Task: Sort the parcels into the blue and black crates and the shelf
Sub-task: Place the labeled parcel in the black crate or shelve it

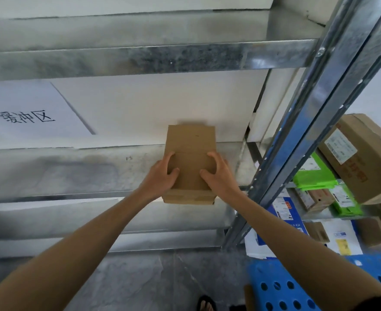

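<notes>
A flat brown cardboard parcel (190,153) lies on the metal shelf (73,171), its near end overhanging the shelf's front edge. My left hand (162,176) grips its left side, thumb on top. My right hand (218,173) grips its right side the same way. A blue crate (297,286) with round holes stands at the lower right, below my right forearm. No black crate is in view.
A white paper sign (28,111) with black characters hangs on the wall behind the shelf at left. A slanted metal upright (315,122) borders the shelf on the right. Beyond it a neighbouring rack holds brown boxes (360,158), green packets (315,173) and white mailers.
</notes>
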